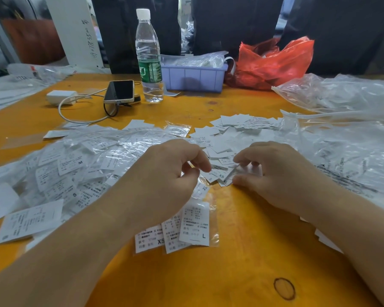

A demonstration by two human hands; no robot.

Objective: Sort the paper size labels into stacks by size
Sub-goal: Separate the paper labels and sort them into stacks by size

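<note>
Paper labels [220, 176] fanned leftward — both hands, left [164, 171] and right [273, 173], pinching them.

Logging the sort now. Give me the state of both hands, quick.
Left hand: fingers curled, thumb and fingertip nearly pinched; holding anything cannot be told.
Right hand: pinching small white paper size labels.

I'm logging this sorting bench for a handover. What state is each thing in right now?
Left hand: fingers curled, pinching a clear sleeve.
Right hand: fingers curled on small labels.
Bottle: upright, capped, partly full.
Phone: screen dark, cable plugged in.
Bin: open, holding bagged labels.
Red bag: crumpled, open.
Bagged tags: loose heap, unsorted.
L tag: flat, face up.
</note>
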